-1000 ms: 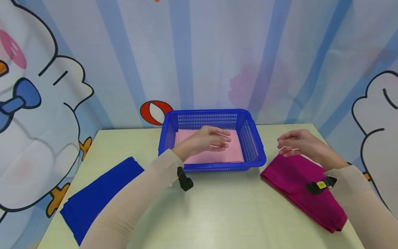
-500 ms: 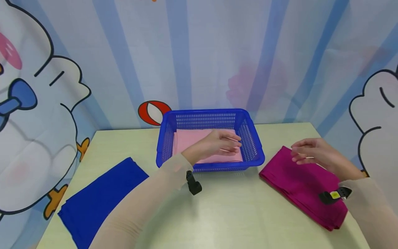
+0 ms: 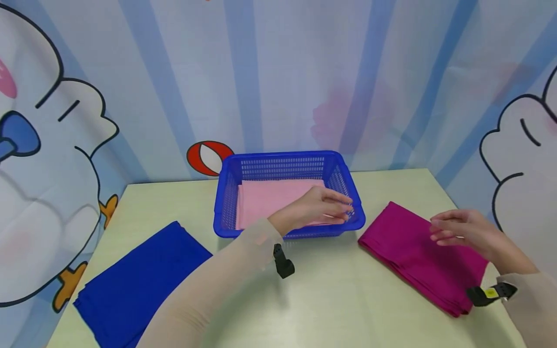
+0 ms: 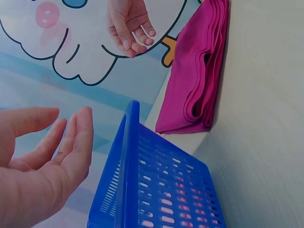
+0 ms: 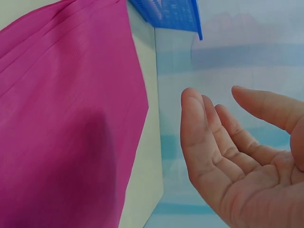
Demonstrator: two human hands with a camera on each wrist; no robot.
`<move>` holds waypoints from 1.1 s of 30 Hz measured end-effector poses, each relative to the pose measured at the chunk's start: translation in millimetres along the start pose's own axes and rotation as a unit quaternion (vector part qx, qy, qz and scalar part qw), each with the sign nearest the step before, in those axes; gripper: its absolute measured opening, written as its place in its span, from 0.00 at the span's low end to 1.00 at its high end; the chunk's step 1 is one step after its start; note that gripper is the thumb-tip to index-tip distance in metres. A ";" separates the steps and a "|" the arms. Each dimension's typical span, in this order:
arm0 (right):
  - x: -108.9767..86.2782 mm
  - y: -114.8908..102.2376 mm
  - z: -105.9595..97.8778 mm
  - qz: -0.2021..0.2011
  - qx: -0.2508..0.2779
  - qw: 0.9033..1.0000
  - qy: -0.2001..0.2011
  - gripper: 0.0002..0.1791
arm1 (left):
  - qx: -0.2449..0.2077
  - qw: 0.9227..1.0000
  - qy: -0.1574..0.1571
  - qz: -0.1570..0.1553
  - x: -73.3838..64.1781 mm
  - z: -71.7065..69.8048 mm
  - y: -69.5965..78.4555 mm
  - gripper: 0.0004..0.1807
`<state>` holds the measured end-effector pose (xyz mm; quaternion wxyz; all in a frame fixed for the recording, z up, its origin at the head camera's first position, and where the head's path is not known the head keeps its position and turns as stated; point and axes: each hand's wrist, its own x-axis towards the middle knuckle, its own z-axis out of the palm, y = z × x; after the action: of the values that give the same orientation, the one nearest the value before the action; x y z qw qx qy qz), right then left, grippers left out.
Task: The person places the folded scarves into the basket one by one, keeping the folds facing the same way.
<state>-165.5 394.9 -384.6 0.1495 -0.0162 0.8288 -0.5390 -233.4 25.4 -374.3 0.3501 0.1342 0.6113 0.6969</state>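
Note:
My left hand [image 3: 319,207] hovers over the front right of a blue plastic basket [image 3: 221,203], its fingers loosely bent and holding nothing. Inside the basket lies a folded pink cloth [image 3: 270,195]. My right hand [image 3: 467,232] is above the right part of a folded magenta cloth [image 3: 409,251], also holding nothing. In the right wrist view a gap shows between thumb and fingers of the right hand [image 5: 237,161]. The left wrist view has the left hand [image 4: 52,166] beside the basket rim [image 4: 130,156], with the layered edge of the magenta cloth [image 4: 190,85] beyond.
A folded blue cloth [image 3: 139,280] lies on the left side of the pale table [image 3: 326,299], partly behind my left forearm. Behind the table hangs a printed curtain [image 3: 283,72] with cartoon figures; the basket stands near the table's back edge.
Both hands have shifted to the right and slightly nearer the front, the left across the basket and the right along the magenta cloth. The cloths and basket appear unmoved; the view has turned slightly.

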 end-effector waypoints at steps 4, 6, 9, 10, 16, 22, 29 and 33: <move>-9.4 12.6 -7.7 0.012 0.005 1.000 0.001 0.10 | 0.004 1.000 -0.005 0.006 3.6 6.2 -2.8 0.19; -12.0 18.1 -10.9 0.026 0.011 1.000 0.000 0.12 | 0.016 1.000 -0.009 0.012 4.8 9.4 -3.8 0.18; -16.6 26.2 -14.5 0.047 0.021 0.999 0.004 0.15 | 0.029 0.999 -0.016 0.018 6.8 15.4 -6.2 0.17; -18.1 28.8 -15.3 0.054 0.023 0.998 0.008 0.16 | 0.033 0.999 -0.019 0.020 7.4 17.6 -6.9 0.17; -28.6 42.7 -17.4 0.083 0.007 0.996 0.045 0.24 | 0.039 0.999 -0.026 0.028 11.6 33.2 -8.2 0.16; -40.7 56.5 -21.5 0.110 -0.021 0.991 0.078 0.30 | 0.043 0.999 -0.005 0.031 22.1 54.8 -9.7 0.17; -51.2 67.4 -28.3 0.157 -0.026 0.982 0.104 0.34 | 0.069 0.996 0.016 0.047 40.2 76.4 -19.8 0.16; -56.4 71.2 -28.4 0.172 0.001 0.979 0.109 0.30 | 0.069 0.996 0.018 0.050 47.0 83.0 -27.5 0.15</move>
<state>-109.6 460.5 -424.9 0.1489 0.1851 0.8300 -0.5047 -207.2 119.2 -393.7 0.2939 0.1757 0.6570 0.6717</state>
